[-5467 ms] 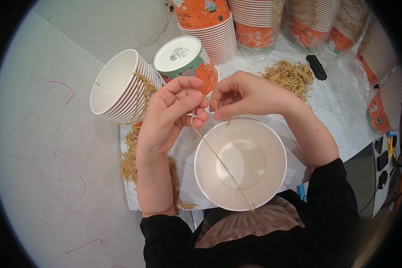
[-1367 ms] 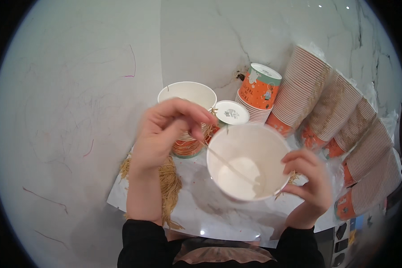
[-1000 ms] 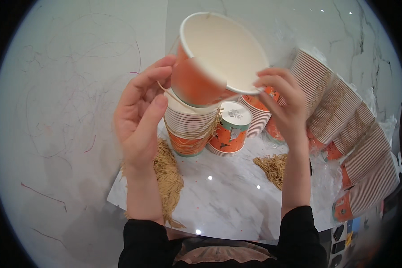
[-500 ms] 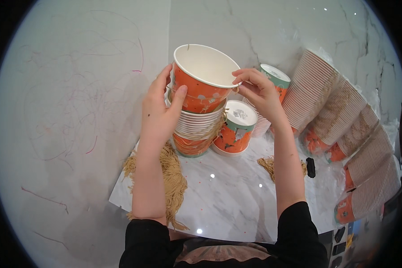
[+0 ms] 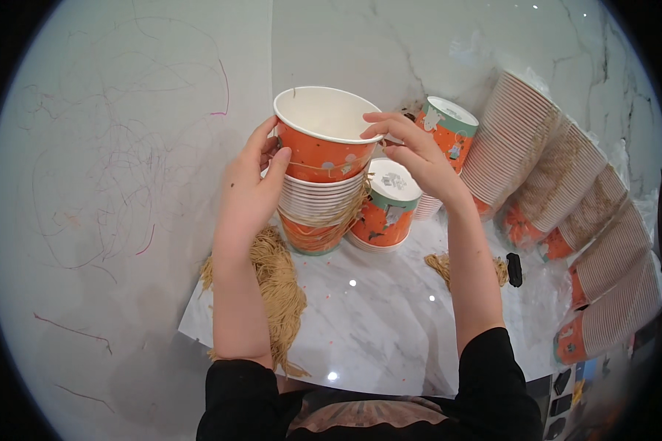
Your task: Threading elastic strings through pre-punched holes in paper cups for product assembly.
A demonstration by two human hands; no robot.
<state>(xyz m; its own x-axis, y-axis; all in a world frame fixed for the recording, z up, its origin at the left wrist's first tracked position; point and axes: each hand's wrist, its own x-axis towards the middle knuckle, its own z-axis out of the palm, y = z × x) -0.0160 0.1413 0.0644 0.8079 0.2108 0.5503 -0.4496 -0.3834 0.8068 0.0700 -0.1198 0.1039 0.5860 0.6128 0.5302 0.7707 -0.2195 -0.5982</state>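
An orange paper bucket [image 5: 324, 158] with a white inside and rim sits mouth up, nested into the top of a stack of like paper buckets [image 5: 316, 198]. My left hand [image 5: 254, 176] grips its left side, thumb in front and fingers round the back. At the right of the rim my right hand [image 5: 415, 151] is closed, fingertips over the edge and thumb below. Tan strings loop around the bucket and the stack, and one end sticks up past the rim. Right of the stack, an upturned paper bucket [image 5: 382, 228] shows its white base.
A big heap of tan string [image 5: 276, 301] lies by my left forearm; a smaller bunch of string [image 5: 440, 268] and a black object [image 5: 514, 270] lie at right. Plastic-wrapped bucket stacks [image 5: 507, 132] lean along the right side. Behind stands another upturned bucket [image 5: 449, 132]. The marbled tabletop [image 5: 375, 323] is beneath.
Both hands have lowered the top bucket, which now sits deeper and straighter in the stack. The view has shifted slightly.
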